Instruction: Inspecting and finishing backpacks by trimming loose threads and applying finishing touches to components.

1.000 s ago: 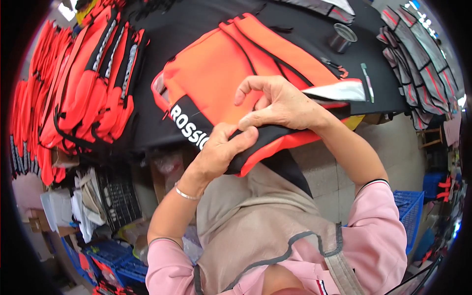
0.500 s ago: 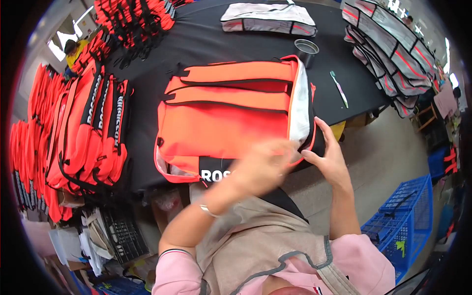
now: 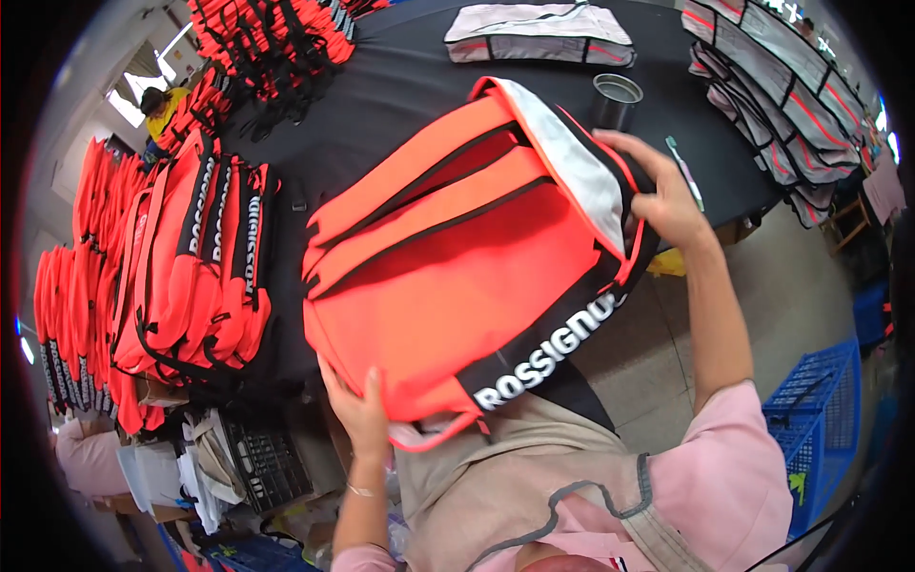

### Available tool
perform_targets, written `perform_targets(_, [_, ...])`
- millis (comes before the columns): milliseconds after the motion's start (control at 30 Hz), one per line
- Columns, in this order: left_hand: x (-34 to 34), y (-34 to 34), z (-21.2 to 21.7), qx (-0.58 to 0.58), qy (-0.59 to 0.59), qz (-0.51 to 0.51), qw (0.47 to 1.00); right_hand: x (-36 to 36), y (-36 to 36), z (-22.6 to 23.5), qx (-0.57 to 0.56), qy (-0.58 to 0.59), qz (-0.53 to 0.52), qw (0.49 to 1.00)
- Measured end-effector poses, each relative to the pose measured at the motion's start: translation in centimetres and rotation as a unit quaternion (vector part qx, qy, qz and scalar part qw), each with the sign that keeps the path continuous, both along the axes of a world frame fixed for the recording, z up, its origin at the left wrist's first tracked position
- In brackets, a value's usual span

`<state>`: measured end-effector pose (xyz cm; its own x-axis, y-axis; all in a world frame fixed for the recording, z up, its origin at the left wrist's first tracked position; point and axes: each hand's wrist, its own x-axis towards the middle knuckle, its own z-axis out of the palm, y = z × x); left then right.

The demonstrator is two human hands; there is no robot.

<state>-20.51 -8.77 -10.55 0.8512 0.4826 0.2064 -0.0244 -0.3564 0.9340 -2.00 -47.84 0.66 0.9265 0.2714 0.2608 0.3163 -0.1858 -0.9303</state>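
An orange-red backpack (image 3: 419, 315) with two shoulder straps on its upper face lies tilted at the near edge of a black-covered table. Its right end gapes, showing a pale lining (image 3: 562, 153). My right hand (image 3: 662, 195) grips the rim of that open end, thumb and fingers on either side of the edge. At the lower left corner, my left hand (image 3: 357, 405) clasps the backpack, with some of its fingers hidden underneath. A black side panel with white lettering faces me. Beyond the open end stands a dark metal cup (image 3: 618, 100), near a toothbrush (image 3: 684, 172).
Orange-red backpacks are stacked at left (image 3: 191, 267), with more heaped at far left. A pale folded bag (image 3: 538, 36) lies at the back; a pile of pale bags (image 3: 782, 95) stands far right. Blue plastic crates (image 3: 810, 419) are on the floor at right. A person in yellow (image 3: 167, 112) is in the distance.
The backpack has turned counterclockwise, its open end swinging away from me. My left hand has moved from its right front to the lower left corner. My right hand has gone farther up the rim.
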Motion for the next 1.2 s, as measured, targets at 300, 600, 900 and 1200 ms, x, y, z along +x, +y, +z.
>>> perform_targets(300, [-13.7,-4.7,2.2,-0.150,0.129,-0.306,0.931,17.9,14.2,3.8,-0.327,-0.279,-0.012,0.903])
perform_targets(600, [5.4,6.4,10.6,0.380,-0.064,-0.155,0.910,0.5,23.9,-13.5,-0.458,-0.269,0.142,0.835])
perform_targets(900, [-0.1,3.2,-0.3,0.437,0.126,-0.227,0.861,2.8,16.2,-4.6,-0.385,-0.009,0.475,0.791])
perform_targets(1200, [12.3,4.3,8.9,0.447,0.011,-0.170,0.878,17.9,20.8,-11.3,-0.367,-0.262,-0.156,0.879])
